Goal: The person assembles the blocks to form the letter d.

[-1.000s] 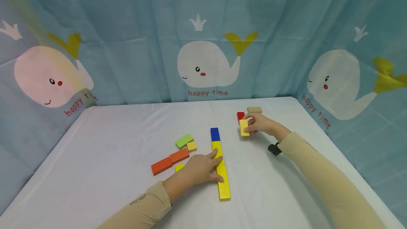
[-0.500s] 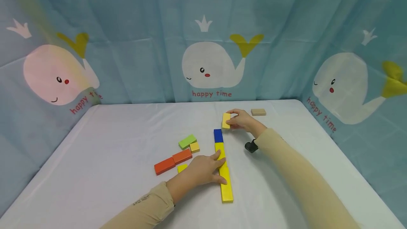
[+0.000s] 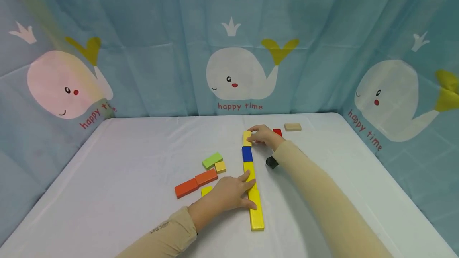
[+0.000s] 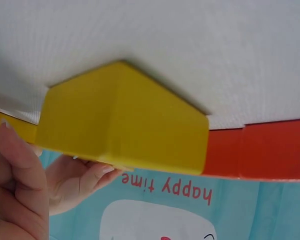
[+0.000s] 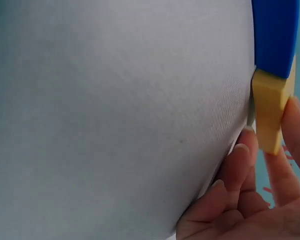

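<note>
My right hand [image 3: 265,135] pinches a light yellow block [image 3: 247,138] between thumb and fingers. That block stands at the far end of a row, against the blue block [image 3: 247,154]; in the right wrist view the light yellow block [image 5: 268,107] meets the blue block [image 5: 275,37] end to end. Nearer me, two bright yellow blocks [image 3: 256,219] continue the row. On these my left hand [image 3: 229,192] rests with its fingers spread. A separate yellow block [image 3: 206,190], partly hidden by the left hand, appears large in the left wrist view.
Left of the row lie two orange-red blocks [image 3: 196,183], a green block [image 3: 212,161] and a small yellow-orange block [image 3: 220,167]. A red block [image 3: 277,132] is partly hidden behind the right hand. A wooden block [image 3: 293,127] lies farther right on the white table [image 3: 136,150].
My right hand has carried the light yellow block leftward from beside the red block to the blue block's far end. My left hand stays on the bright yellow blocks.
</note>
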Demonstrator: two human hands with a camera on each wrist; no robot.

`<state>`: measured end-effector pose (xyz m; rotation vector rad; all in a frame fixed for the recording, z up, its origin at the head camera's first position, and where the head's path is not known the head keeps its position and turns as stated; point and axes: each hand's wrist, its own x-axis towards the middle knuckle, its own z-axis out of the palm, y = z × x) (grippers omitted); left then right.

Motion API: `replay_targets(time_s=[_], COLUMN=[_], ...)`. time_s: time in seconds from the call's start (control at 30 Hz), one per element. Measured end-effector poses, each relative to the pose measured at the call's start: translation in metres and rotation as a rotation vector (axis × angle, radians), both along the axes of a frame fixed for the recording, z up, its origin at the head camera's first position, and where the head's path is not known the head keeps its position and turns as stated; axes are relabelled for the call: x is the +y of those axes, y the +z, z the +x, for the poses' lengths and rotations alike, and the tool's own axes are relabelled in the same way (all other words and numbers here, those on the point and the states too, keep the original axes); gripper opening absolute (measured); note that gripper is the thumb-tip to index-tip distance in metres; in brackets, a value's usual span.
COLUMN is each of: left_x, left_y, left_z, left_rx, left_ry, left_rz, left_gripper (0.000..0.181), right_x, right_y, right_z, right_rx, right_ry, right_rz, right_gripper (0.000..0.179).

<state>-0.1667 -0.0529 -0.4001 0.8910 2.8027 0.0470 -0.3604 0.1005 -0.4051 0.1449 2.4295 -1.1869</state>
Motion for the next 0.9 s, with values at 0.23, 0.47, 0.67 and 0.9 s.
replay_targets(time_s=[0.23, 0.47, 0.67, 0.9], left_x=[0.0004, 0.0000, -0.0005, 0.0007], left_y=[0.0001, -0.0007, -0.0016, -0.0019], left_z=[0.0004, -0.0001, 0.0008, 0.0004], left_rx=[0.004, 0.006, 0.002, 0.011], left_ry=[0.004, 0.005, 0.012, 0.011], left_rz=[0.008, 0.009, 0.015, 0.007], left_gripper=[0.076, 0.076, 0.076, 0.076], right_x=[-0.0041, -0.0057, -0.0067, -0.0032], right_y=[0.0022, -0.0017, -0.0043, -0.0043], right_z=[-0.0032, -0.0039, -0.0037, -0.0002], right_rx=[-0.031, -0.047, -0.044, -0.043], right_ry=[0.081, 0.082, 0.077, 0.071], right_rz=[0.084, 0.093, 0.098, 0.087], right_gripper=[0.044, 0.044, 0.047, 0.056])
